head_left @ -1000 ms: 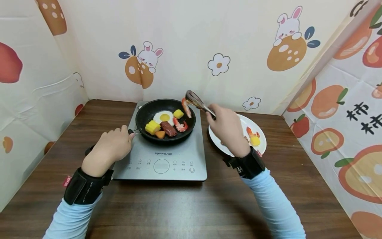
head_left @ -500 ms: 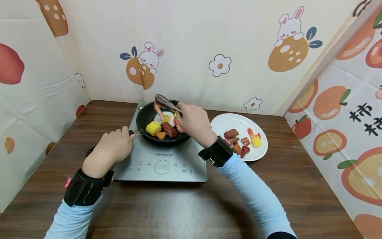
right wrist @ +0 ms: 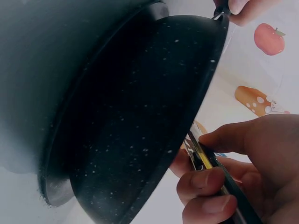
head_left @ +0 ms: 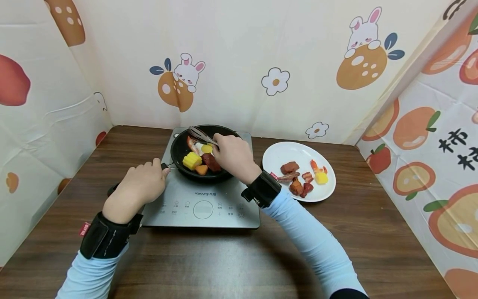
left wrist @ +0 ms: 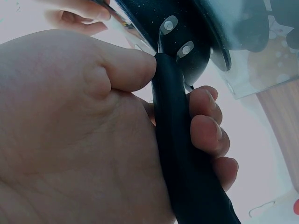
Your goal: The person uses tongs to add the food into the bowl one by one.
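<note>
A black frying pan (head_left: 178, 146) sits on a grey induction cooktop (head_left: 203, 203). My left hand (head_left: 140, 187) grips the pan's black handle (left wrist: 180, 154), fingers and thumb curled round it. My right hand (head_left: 233, 155) holds metal tongs (head_left: 199, 135) over the pan, with a red shrimp (head_left: 191, 143) at their tips by the pan's left inner side. In the pan lie a fried egg (head_left: 206, 148), a corn piece (head_left: 191, 160), a brown meat slice (head_left: 211, 162) and an orange chunk (head_left: 201, 169). The right wrist view shows the pan's underside (right wrist: 126, 121) and fingers on the tongs (right wrist: 210, 163).
A white plate (head_left: 284, 151) to the right of the cooktop holds several toy food pieces, among them meat (head_left: 289, 167) and a shrimp with a yellow cube (head_left: 319, 176). Patterned cloth walls close in the brown wooden table (head_left: 224, 261) on three sides.
My right hand carried the tongs and shrimp leftward from the pan's right rim across to its left side and lowered them. The left hand kept still on the handle.
</note>
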`<state>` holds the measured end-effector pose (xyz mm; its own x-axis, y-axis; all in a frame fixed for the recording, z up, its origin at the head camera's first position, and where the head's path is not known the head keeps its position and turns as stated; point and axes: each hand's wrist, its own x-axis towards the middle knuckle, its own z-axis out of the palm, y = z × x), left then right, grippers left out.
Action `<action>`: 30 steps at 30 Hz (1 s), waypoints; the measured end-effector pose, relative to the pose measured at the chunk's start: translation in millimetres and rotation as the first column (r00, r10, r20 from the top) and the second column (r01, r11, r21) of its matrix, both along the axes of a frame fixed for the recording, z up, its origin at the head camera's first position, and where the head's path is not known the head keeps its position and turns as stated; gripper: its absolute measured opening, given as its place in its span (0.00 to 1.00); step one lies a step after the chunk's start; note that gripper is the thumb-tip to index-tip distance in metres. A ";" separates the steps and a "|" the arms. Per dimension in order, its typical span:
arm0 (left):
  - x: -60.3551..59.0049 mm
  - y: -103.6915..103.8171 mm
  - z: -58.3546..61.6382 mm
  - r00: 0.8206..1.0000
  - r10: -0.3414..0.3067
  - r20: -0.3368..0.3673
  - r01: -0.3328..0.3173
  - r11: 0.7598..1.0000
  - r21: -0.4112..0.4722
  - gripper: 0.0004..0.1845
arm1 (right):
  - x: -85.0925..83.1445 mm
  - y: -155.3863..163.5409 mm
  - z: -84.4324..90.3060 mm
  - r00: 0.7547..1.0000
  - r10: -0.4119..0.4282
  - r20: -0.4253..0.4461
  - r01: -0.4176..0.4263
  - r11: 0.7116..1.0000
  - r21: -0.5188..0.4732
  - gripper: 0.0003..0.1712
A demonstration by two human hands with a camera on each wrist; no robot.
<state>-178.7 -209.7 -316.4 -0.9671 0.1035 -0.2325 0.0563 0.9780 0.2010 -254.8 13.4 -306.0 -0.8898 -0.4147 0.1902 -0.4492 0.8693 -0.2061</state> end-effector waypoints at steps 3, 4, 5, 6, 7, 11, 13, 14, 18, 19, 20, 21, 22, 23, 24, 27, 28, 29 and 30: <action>0.1 -0.1 -0.2 1.000 0.001 0.000 -0.001 1.000 0.003 0.25 | -0.9 1.3 -1.4 1.000 -0.013 -0.006 0.013 1.000 0.016 0.08; 0.0 -0.1 -0.2 1.000 0.001 0.000 -0.001 1.000 0.002 0.25 | -1.2 1.9 -1.8 1.000 -0.020 -0.008 0.020 1.000 0.022 0.08; 0.0 -0.2 -0.2 1.000 -0.001 0.000 0.001 1.000 0.001 0.25 | -1.4 2.4 -2.1 1.000 -0.027 -0.011 0.027 0.999 0.029 0.08; 0.0 -0.1 -0.1 1.000 0.001 0.001 -0.001 1.000 0.000 0.25 | -1.8 2.9 -2.4 0.999 -0.034 -0.017 0.035 0.999 0.036 0.08; -0.1 -0.1 0.1 1.000 0.002 0.002 -0.002 1.000 0.000 0.25 | -2.2 3.5 -2.8 0.999 -0.042 -0.022 0.043 0.998 0.043 0.09; -0.5 -0.2 0.5 1.000 0.006 0.005 -0.006 1.000 0.005 0.24 | -2.6 5.4 -3.8 0.997 -0.069 -0.028 0.071 0.995 0.064 0.12; -0.8 -0.5 0.5 1.000 0.007 0.006 -0.007 1.000 0.008 0.24 | -2.5 6.3 -4.6 0.996 -0.081 -0.024 0.082 0.994 0.068 0.13; -0.8 -0.5 0.4 1.000 0.007 0.006 -0.007 1.000 0.009 0.24 | -2.3 6.7 -5.1 0.996 -0.086 -0.023 0.087 0.994 0.070 0.14; -0.7 -0.6 0.1 1.000 0.007 0.007 -0.007 1.000 0.011 0.24 | -1.5 8.1 -6.5 0.994 -0.110 -0.018 0.111 0.991 0.071 0.16; -0.7 -0.7 0.1 1.000 0.006 0.006 -0.007 1.000 0.012 0.24 | -1.2 8.3 -6.6 0.993 -0.115 -0.019 0.116 0.991 0.071 0.17; -0.7 -0.8 0.0 1.000 0.006 0.004 -0.006 1.000 0.012 0.24 | -1.1 8.5 -6.7 0.993 -0.120 -0.021 0.121 0.990 0.070 0.17; -0.7 -0.9 0.0 1.000 0.006 0.003 -0.006 1.000 0.012 0.24 | -1.0 8.6 -6.5 0.992 -0.124 -0.023 0.125 0.990 0.068 0.17; -0.7 -0.9 -0.2 1.000 0.007 0.000 -0.007 1.000 0.012 0.24 | -0.9 8.7 -6.4 0.992 -0.126 -0.026 0.128 0.990 0.066 0.18; -0.7 -1.0 -0.2 1.000 0.008 -0.001 -0.008 1.000 0.011 0.24 | -0.8 8.8 -6.1 0.991 -0.128 -0.028 0.129 0.989 0.064 0.18; -0.7 -1.0 -0.3 1.000 0.008 -0.002 -0.008 1.000 0.011 0.24 | -0.7 8.9 -6.1 0.991 -0.129 -0.029 0.130 0.989 0.064 0.18; -0.9 -1.1 -0.4 1.000 0.006 -0.003 -0.006 1.000 0.007 0.24 | -0.4 9.3 -5.8 0.991 -0.132 -0.029 0.134 0.988 0.072 0.18; -1.0 -1.0 -0.5 1.000 0.005 -0.003 -0.005 1.000 0.004 0.24 | -0.2 9.5 -5.6 0.991 -0.133 -0.028 0.134 0.988 0.076 0.18; -1.0 -1.0 -0.5 1.000 0.002 -0.002 -0.002 1.000 -0.001 0.24 | 0.0 9.7 -5.5 0.991 -0.133 -0.027 0.135 0.988 0.079 0.18; -1.2 -1.0 -0.6 1.000 0.001 -0.002 -0.001 1.000 -0.004 0.24 | 0.3 9.9 -5.4 0.991 -0.134 -0.025 0.136 0.987 0.080 0.18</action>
